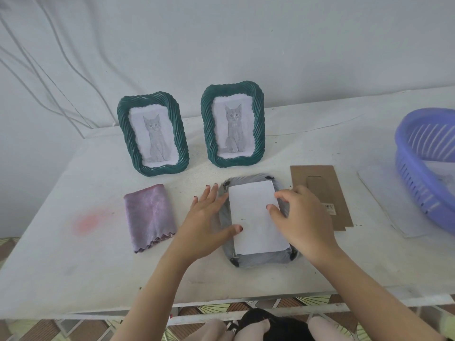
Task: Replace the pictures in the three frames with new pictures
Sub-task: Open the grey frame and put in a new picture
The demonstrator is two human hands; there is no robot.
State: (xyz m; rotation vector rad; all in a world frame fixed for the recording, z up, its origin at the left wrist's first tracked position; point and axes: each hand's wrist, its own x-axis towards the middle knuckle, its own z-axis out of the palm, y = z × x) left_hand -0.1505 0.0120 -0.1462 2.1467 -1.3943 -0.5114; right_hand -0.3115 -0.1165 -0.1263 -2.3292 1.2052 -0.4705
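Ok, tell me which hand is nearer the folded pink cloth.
Left. The left hand lies just right of the cloth, by the face-down frame; the right hand is beyond it, on the paper.

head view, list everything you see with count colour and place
green frames: 2, dark green, upright at back, cat pictures inside
face-down frame: 1, grey, flat, front centre
sheet: 1, white, on face-down frame
cardboard backing: 1, brown, right of it
cloth: 1, mauve, folded, left
basket: 1, purple, right edge
table: 1, white, under everything
left hand: 1, thumb on sheet
right hand: 1, fingers on sheet
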